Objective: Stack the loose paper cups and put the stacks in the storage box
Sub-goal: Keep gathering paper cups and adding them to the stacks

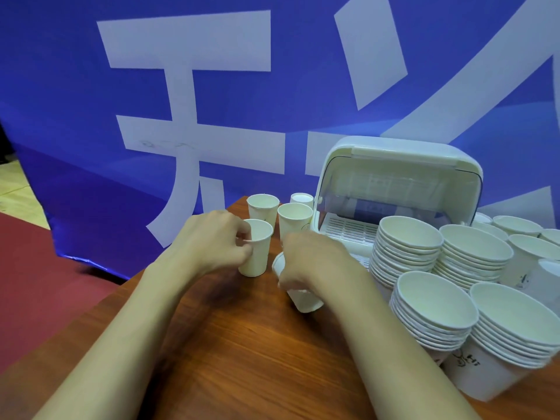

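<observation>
My left hand (216,237) grips the rim of an upright white paper cup (257,253) on the wooden table. My right hand (312,262) holds a second white cup (303,298), tilted with its mouth toward the left. Behind them stand three loose cups: one at the far left (263,207), one in the middle (295,221) and one by the box (301,199). The white storage box (394,165) stands open at the back right, with its lid raised. Several tall stacks of cups (407,247) fill the right side in front of it.
A blue banner with large white characters (181,86) hangs right behind the table. The table's left edge (121,298) runs diagonally, with red floor (30,283) beyond it. More single cups (516,225) stand at the far right.
</observation>
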